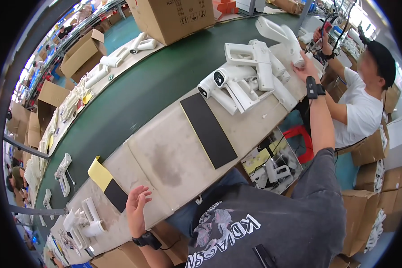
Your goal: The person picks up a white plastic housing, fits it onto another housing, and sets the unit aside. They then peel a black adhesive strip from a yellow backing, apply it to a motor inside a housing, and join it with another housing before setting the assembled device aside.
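In the head view, the right hand (304, 67) is stretched far out to the right end of the worktop (174, 152), where it is laid against a white plastic housing (286, 39), shaped like a pistol-grip tool body. The fingers are curled about the housing's lower, rounded end; whether they are closed fully round it cannot be told, since the grip is seen from behind. A black band is worn on that wrist.

Just left of the housing, a pile of similar white housings (243, 78) is heaped on the worktop, some lying across others. A black mat (208, 129) with a yellow edge lies near the middle of the worktop, well apart from the pile.

The left hand (136, 210) is held open above the near edge of the worktop, fingers spread and holding nothing; a smaller black-and-yellow pad (107, 185) lies just beside it, and further housings (82, 221) lie to its left.

The housing is judged to be a hollow moulded shell: light, stiff and smooth, so somewhat slippery and easily scuffed or cracked if knocked. It would best be taken by the handle or around the thick barrel, not by thin protruding parts.

A green belt (134, 96) runs behind the worktop, and a seated person (362, 102) works to the right.
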Demonstrator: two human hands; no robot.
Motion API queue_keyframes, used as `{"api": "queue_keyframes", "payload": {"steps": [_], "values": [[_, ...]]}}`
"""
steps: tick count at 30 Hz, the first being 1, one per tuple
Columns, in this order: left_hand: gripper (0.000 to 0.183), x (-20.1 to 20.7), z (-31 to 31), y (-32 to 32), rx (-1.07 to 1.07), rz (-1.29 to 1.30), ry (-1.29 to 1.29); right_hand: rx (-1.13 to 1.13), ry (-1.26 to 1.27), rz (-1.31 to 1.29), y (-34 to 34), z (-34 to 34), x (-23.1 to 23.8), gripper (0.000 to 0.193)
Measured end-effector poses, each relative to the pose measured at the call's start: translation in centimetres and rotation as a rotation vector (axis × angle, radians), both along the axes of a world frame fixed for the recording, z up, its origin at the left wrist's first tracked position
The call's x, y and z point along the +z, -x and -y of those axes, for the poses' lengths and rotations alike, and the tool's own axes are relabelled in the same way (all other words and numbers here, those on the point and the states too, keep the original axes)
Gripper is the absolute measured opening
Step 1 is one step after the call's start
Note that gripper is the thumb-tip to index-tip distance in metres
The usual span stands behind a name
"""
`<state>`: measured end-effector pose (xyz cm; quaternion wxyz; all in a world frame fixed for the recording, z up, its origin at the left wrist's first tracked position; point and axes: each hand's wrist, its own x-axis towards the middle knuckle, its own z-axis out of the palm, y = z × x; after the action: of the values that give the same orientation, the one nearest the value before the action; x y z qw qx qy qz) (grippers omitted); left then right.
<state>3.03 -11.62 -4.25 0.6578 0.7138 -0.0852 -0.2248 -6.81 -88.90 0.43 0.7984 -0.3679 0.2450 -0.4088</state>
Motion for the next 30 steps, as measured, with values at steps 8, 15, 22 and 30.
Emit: {"api": "queue_keyframes", "payload": {"steps": [8, 15, 22, 30], "values": [[0.031, 0.6, 0.5, 0.6, 0.034, -0.029, -0.081, -0.046, 0.170, -0.526, -1.7, 7.9, -7.9, 0.049], [0.030, -1.2, 1.3, 0.0, -0.008, -0.089, -0.039, -0.079, 0.606, -0.984, 1.2, 21.5, -12.8, 0.068], [0.030, -0.7, 3.9, -0.3, -0.032, -0.124, -0.098, -0.060, 0.665, -1.097, 0.8, 17.2, -16.6, 0.059], [0.026, 1.3, -1.7, -2.8, 0.229, 0.128, -0.239, 0.003, 1.268, -0.652, 7.8, 10.5, -10.4, 0.044]]}}
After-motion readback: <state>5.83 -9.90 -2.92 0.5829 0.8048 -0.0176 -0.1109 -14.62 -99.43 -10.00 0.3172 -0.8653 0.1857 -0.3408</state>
